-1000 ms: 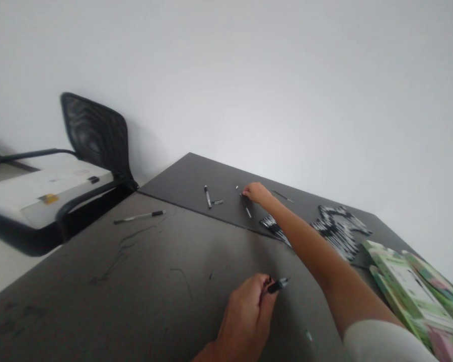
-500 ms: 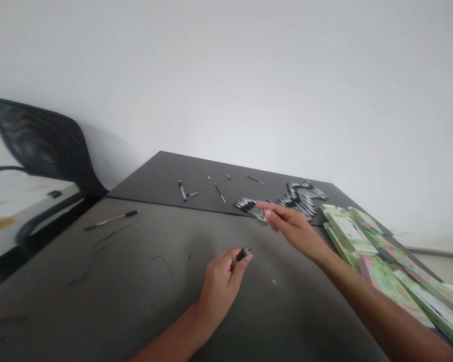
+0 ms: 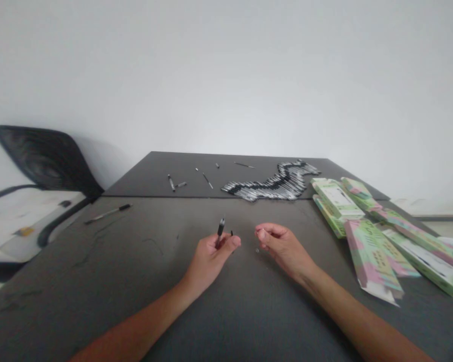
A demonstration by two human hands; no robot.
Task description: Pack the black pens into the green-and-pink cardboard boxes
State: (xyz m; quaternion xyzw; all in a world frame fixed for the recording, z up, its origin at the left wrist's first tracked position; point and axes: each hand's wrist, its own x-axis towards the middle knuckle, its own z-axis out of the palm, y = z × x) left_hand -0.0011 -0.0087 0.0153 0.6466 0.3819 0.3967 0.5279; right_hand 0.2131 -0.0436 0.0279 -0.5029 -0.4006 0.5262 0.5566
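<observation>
While the dark bench (image 3: 196, 311) spreads before you, green-and-pink boxes (image 3: 373, 256) sit at right, a long row of pens (image 3: 264, 190) farther off. Now your left hand (image 3: 207, 264) grips a near-upright black-gripped pen (image 3: 221, 229) above the bench; your right hand (image 3: 290, 251) closes thumb to finger, contents unclear. Looks like small-part handling, calling for light, steady fingertips.

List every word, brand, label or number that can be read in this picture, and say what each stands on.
No text can be read for certain.
Pink-and-green carton: lettering, too blurred.
White-panelled carton: any print too small.
Row of pens: any print too small.
</observation>
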